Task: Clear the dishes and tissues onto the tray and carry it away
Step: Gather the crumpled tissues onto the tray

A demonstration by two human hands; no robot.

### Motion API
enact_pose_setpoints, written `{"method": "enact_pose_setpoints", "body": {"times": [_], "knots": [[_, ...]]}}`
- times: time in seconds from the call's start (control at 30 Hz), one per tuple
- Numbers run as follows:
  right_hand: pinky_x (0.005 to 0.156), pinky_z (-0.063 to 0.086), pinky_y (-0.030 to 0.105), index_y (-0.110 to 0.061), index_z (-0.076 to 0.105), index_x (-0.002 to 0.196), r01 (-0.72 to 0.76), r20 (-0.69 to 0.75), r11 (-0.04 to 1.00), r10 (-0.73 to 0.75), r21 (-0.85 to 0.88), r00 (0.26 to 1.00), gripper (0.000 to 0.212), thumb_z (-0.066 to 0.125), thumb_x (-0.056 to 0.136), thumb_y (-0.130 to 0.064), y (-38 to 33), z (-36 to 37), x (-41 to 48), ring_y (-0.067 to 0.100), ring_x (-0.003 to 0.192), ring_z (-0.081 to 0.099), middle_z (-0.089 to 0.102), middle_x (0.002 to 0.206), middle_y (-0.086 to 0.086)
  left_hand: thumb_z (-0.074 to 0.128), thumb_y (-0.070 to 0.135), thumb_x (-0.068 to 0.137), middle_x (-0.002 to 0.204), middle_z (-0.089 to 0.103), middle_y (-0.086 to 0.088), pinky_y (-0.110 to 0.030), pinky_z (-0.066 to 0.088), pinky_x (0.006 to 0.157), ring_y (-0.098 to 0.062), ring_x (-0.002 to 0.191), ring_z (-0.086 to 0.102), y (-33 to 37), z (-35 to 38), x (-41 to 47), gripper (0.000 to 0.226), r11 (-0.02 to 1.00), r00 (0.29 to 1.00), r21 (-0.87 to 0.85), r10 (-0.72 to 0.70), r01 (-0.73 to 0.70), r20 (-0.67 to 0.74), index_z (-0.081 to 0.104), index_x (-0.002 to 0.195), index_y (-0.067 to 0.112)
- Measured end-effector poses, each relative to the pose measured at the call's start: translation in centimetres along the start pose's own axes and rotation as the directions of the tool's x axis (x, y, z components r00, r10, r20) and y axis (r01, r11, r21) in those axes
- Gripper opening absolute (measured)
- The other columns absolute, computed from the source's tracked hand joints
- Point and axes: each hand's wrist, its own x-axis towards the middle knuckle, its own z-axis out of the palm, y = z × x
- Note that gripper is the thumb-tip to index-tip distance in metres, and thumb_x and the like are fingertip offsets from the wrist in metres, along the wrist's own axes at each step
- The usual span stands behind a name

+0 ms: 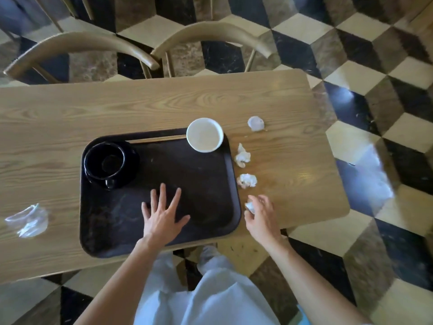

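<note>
A dark brown tray [206, 184] lies on the wooden table [140, 106]. On its far left stands a black cup on a black saucer [105, 161]. A white bowl [204, 134] sits at its far right corner, and wooden chopsticks [157, 139] lie along its far rim. My left hand [164, 214] rests flat on the tray, fingers spread. My right hand [261, 214] is just right of the tray, fingers closed around a crumpled tissue [249, 205]. Three more crumpled tissues [247, 180] [242, 157] [255, 123] lie on the table to the tray's right.
A clear plastic wrapper [29, 220] lies on the table at the left. Two wooden chairs [82, 45] [210, 34] stand behind the table. The table's right edge [337, 160] drops to a chequered floor. My legs are under the near edge.
</note>
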Motion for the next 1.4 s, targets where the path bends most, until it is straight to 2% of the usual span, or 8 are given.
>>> {"method": "enact_pose_setpoints", "body": {"times": [0.13,0.3,0.53,0.73,0.83,1.03,1.23,1.4], "knots": [[0.078,0.05,0.03,-0.014,0.069,0.114,0.063,-0.098,0.987,-0.048,0.15,0.994,0.027,0.069,0.087,-0.008,1.0,-0.7,1.1,0.026,0.096,0.066,0.07,0.106,0.007,0.047,0.069,0.09,0.167,-0.018,-0.005,-0.061,0.007,0.119,-0.035,0.153,-0.012,-0.2,0.1,0.1,0.088,1.0,1.0,0.012,-0.011,0.011,-0.014,-0.002,0.158,0.044],[0.077,0.052,0.024,-0.013,0.062,0.126,0.22,-0.366,0.955,-0.136,0.2,0.921,0.035,0.065,0.091,-0.006,-1.2,-3.6,4.4,0.015,0.094,0.061,0.064,0.112,0.005,0.049,0.068,0.09,0.167,-0.02,-0.004,-0.06,0.006,0.119,-0.034,0.153,-0.013,0.1,0.0,0.0,0.088,0.999,0.999,0.009,-0.033,0.033,-0.002,-0.003,0.157,0.045],[0.095,0.05,0.037,-0.016,0.058,0.138,0.268,0.038,0.96,-0.266,-0.076,0.963,0.046,0.063,0.092,-0.009,-1.4,-2.2,7.1,0.031,0.118,0.058,0.057,0.135,0.012,0.046,0.067,0.092,0.164,-0.028,-0.003,-0.06,0.003,0.12,-0.033,0.152,-0.02,0.5,-0.4,0.0,0.088,0.999,0.998,0.012,-0.047,0.046,0.05,-0.011,0.156,0.045],[0.067,0.047,0.023,-0.015,0.067,0.12,0.297,-0.173,0.952,-0.281,0.072,0.944,0.034,0.065,0.088,-0.004,-1.5,-3.8,8.9,0.022,0.087,0.064,0.061,0.11,0.006,0.043,0.069,0.092,0.162,-0.033,-0.002,-0.059,-0.001,0.12,-0.032,0.151,-0.023,0.4,-0.1,0.1,0.088,0.999,0.997,-0.002,-0.045,0.045,0.057,-0.014,0.155,0.046],[0.074,0.05,0.03,-0.013,0.064,0.126,0.326,-0.211,0.944,-0.31,0.044,0.927,0.041,0.063,0.087,-0.001,-3.4,-4.7,11.9,0.026,0.098,0.062,0.057,0.117,0.01,0.044,0.069,0.092,0.161,-0.033,-0.001,-0.059,-0.001,0.12,-0.032,0.151,-0.022,0.3,0.1,0.0,0.088,0.999,0.998,-0.013,-0.043,0.044,0.042,-0.013,0.155,0.047],[0.099,0.035,0.04,-0.013,0.056,0.121,0.317,0.121,0.919,-0.296,-0.235,0.948,0.036,0.057,0.086,-0.006,-4.9,-3.3,15.1,0.032,0.124,0.048,0.053,0.138,0.013,0.043,0.069,0.092,0.163,-0.031,-0.001,-0.059,0.0,0.12,-0.032,0.151,-0.023,0.4,-0.1,0.1,0.087,0.998,0.997,0.015,-0.054,0.053,0.047,-0.013,0.155,0.047],[0.079,0.04,0.027,-0.013,0.062,0.125,0.212,-0.075,0.975,-0.207,0.064,0.976,0.04,0.066,0.087,-0.007,-4.1,-3.9,12.7,0.031,0.103,0.059,0.06,0.115,0.013,0.042,0.069,0.092,0.163,-0.031,-0.002,-0.059,0.0,0.12,-0.032,0.151,-0.024,0.4,-0.4,0.0,0.086,0.998,0.997,0.021,-0.054,0.052,0.06,-0.014,0.155,0.047],[0.088,0.052,0.036,-0.011,0.062,0.128,0.526,-0.114,0.844,-0.515,0.107,0.85,0.046,0.069,0.084,-0.005,-5.7,-2.1,9.2,0.03,0.105,0.06,0.058,0.121,0.012,0.042,0.069,0.092,0.162,-0.033,-0.001,-0.059,-0.002,0.12,-0.032,0.151,-0.025,0.4,-0.3,0.0,0.086,0.999,0.997,0.018,-0.05,0.049,0.056,-0.014,0.154,0.047]]}}
